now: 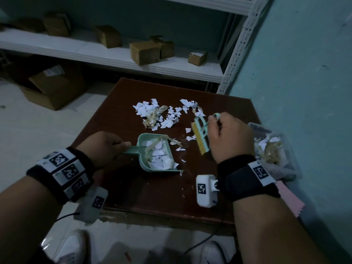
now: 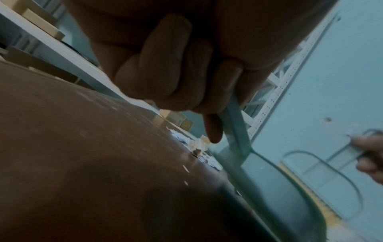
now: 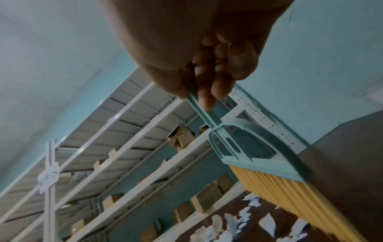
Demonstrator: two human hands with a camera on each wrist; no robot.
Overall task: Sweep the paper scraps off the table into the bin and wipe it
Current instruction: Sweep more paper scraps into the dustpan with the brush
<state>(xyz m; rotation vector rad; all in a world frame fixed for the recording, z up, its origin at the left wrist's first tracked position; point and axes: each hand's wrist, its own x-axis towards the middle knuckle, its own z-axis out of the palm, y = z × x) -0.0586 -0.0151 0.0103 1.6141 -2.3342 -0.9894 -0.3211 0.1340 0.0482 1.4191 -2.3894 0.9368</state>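
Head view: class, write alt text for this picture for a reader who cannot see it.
A person's left hand holds a mint dustpan partly filled with paper scraps on a dark brown table, while the right hand holds a small yellow-bristled brush beside it. More scraps lie beyond, and a clear bin holding scraps sits at the right edge.

Glossy wood table [image 1: 156, 189], plastic dustpan [image 1: 142, 161] & brush [image 1: 200, 138], paper scraps [image 1: 167, 121].

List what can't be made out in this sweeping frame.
- Bin: head view, near side hidden by the right hand and wristband.
- Dustpan: left wrist view, blurred; its contents unseen from beneath.
- Brush: right wrist view, bristle tips cut off by the frame edge.
- Box labels: head view, too dim and small.
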